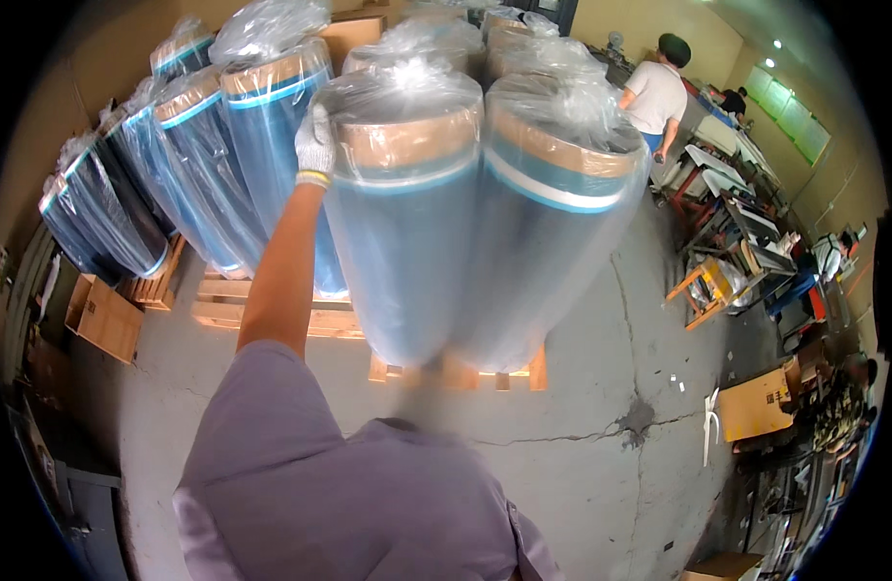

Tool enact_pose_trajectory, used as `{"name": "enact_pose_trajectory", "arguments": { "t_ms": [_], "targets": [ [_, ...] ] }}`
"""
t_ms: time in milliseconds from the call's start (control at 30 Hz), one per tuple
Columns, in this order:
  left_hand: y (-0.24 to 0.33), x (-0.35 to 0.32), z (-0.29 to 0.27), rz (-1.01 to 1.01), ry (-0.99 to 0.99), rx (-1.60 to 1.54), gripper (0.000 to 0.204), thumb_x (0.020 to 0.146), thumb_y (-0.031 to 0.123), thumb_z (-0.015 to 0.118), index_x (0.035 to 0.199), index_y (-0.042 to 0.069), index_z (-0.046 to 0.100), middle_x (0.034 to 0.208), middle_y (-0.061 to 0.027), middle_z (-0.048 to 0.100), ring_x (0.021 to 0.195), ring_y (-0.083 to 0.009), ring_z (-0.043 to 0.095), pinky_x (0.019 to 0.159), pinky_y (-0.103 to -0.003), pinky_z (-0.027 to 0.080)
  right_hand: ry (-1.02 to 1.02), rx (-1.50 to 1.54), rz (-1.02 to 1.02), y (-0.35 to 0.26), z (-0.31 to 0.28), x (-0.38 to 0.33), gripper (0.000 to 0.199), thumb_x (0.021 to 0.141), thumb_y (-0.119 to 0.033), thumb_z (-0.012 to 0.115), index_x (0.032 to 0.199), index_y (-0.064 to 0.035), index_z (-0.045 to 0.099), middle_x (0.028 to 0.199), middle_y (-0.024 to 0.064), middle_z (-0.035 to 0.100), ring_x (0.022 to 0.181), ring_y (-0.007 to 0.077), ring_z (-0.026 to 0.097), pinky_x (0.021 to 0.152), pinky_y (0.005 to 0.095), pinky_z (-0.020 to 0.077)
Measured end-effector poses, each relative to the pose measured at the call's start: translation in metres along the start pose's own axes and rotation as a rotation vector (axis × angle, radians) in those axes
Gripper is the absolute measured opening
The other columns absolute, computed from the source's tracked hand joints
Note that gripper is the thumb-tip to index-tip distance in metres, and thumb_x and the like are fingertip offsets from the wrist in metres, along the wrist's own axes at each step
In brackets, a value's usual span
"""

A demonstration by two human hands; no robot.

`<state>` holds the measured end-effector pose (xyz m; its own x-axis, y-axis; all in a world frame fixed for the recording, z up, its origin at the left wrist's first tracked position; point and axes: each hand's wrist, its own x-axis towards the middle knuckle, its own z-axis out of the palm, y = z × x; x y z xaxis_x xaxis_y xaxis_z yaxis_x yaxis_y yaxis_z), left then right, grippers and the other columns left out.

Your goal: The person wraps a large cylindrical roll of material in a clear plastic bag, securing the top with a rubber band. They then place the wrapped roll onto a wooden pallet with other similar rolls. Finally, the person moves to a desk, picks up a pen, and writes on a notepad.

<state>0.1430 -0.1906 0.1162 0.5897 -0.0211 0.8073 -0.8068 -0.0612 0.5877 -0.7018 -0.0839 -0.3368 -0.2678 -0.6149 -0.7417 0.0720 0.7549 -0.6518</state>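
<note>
My left hand (315, 145), in a white knit glove with a yellow cuff band, lies against the upper left side of a tall blue roll (398, 252). Its fingers point upward, stretched along the clear plastic wrap rather than closed round anything. The roll stands upright, with a brown band near its top and the plastic bunched above. Close against it on the right is a second wrapped roll (548, 232) of the same kind. Both are on a wooden pallet (538, 368). To the left of my hand stands another wrapped roll (276, 145). My right hand is out of view.
More wrapped rolls (194, 165) stand at the left on pallets, beside an open cardboard box (104, 318). A person in a light shirt (656, 97) is at the back right. Work tables (722, 179) line the right side, with a cardboard sheet (756, 405) nearer.
</note>
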Motion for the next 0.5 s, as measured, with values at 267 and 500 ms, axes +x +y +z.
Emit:
{"name": "enact_pose_trajectory", "arguments": {
  "t_ms": [267,500],
  "targets": [
    [0.102,-0.273,0.038,0.188,-0.824,-0.233,0.053,0.091,0.041,0.061,0.133,0.009,0.055,0.129,-0.0196,0.058,0.121,-0.0311,0.054,0.102,-0.046,0.042,0.017,-0.003,-0.060,0.021,0.007,-0.018,0.015,0.094,-0.020,0.055,0.084,-0.0078,0.054,0.072,0.0061,0.058,0.059,0.0197,0.055,0.051,0.0328,0.0451],
    [0.204,-0.389,0.047,0.395,-1.856,-0.338,0.035,0.093,0.038,0.060,0.109,0.007,0.056,0.090,-0.0156,0.064,0.080,-0.0294,0.064,0.070,-0.045,0.050,0.509,-0.517,0.163,0.134,-0.015,-0.152,0.017,0.093,-0.027,0.057,0.106,-0.0182,0.063,0.101,-0.0004,0.063,0.095,0.0178,0.056,0.075,0.0341,0.0454]
  ]
}}
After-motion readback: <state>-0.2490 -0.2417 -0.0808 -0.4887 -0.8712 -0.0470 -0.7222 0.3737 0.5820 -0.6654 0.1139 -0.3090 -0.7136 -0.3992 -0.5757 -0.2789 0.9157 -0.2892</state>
